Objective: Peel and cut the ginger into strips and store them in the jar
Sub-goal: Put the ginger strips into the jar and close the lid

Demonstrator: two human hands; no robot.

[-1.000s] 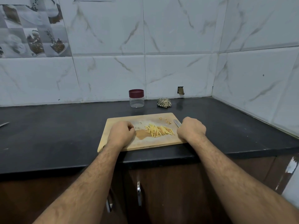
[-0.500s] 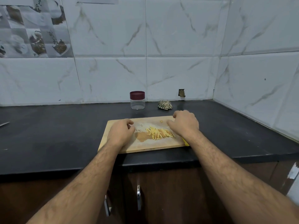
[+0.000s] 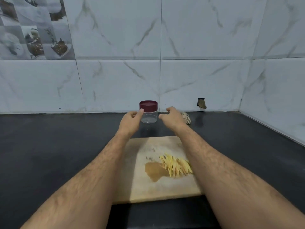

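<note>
Head cam looks down along both forearms, stretched fwd over a wooden board [image 3: 165, 187] on a black counter [image 3: 49, 146]. Jar [image 3: 149, 115] stands upright on the counter beyond the board's far edge, close to the tiled wall [image 3: 115, 71]; clear body, nothing visible inside, dark red lid [image 3: 148, 105] on top. L hand [image 3: 131, 122] is at the jar's left side, fingers loosely curled, thumb tip up by the lid's lower rim; looks like touching or just short of it, can't tell which, and no real grip shows. R hand [image 3: 173, 117] is on the jar's right side, fingers relaxed and partly spread, holding nothing, w/ a small gap of counter visible between fingertips and glass. So jar sits between the two hands. Ginger strips [image 3: 175, 166] lie in a loose yellow pile on the board's right half, partly tucked under the R forearm; a brown wet stain [image 3: 154, 171] spreads on the wood just left of the pile, plus a few small dark specks nearer the far edge. Crumpled pale lump [image 3: 187, 119] sits on the counter behind the R hand, mostly hidden by it. Small broken hole [image 3: 201, 103] shows in the wall tile above that lump. Patterned tiles fill the wall's upper left.
</note>
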